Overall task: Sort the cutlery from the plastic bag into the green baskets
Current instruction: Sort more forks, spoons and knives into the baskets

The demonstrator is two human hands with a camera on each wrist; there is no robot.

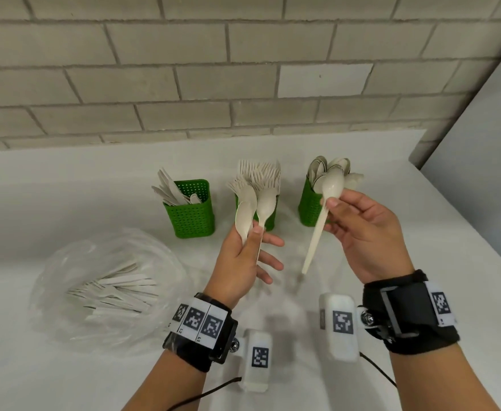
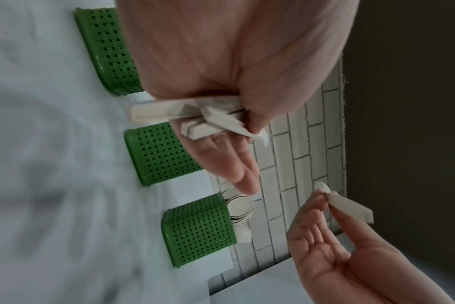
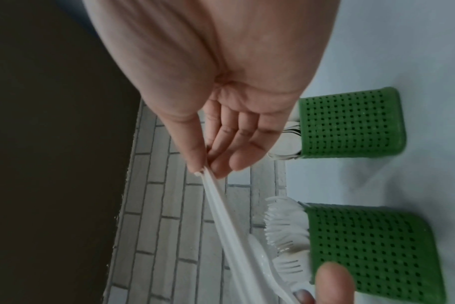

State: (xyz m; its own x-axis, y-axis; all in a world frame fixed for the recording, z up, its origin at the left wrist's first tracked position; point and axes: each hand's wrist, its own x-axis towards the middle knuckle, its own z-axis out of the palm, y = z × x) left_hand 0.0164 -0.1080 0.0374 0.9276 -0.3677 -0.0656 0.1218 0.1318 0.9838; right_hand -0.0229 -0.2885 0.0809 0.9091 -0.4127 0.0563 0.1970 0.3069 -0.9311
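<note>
The right hand (image 1: 365,232) is pinching a single spoon (image 1: 322,215) by the neck between thumb and fingertips, bowl up and handle hanging down, just in front of the right basket (image 1: 310,207), which is already bristling with spoons. The left hand (image 1: 243,262) is gripping two more spoons (image 1: 252,207) between thumb and forefinger, its other fingers spreading loosely to the right; the left wrist view is showing several handles bunched in that grip.

Judging from how things lie, the sorting is well under way but not finished. The middle basket (image 1: 270,216), partly hidden behind the left hand's spoons, is holding a thick bunch of forks, and the left basket (image 1: 191,212) is holding knives leaning to the left. The plastic bag (image 1: 107,289), lying near and to the left on the white table (image 1: 421,247), is still showing a heap of pale cutlery through its film, so a good share seems left to sort.

Beyond the baskets a grey brick wall (image 1: 184,69) is running along the far edge. Nothing is standing between the right hand and the spoon basket; the crowded bowls there may be leaving little room for another handle to slide in.
</note>
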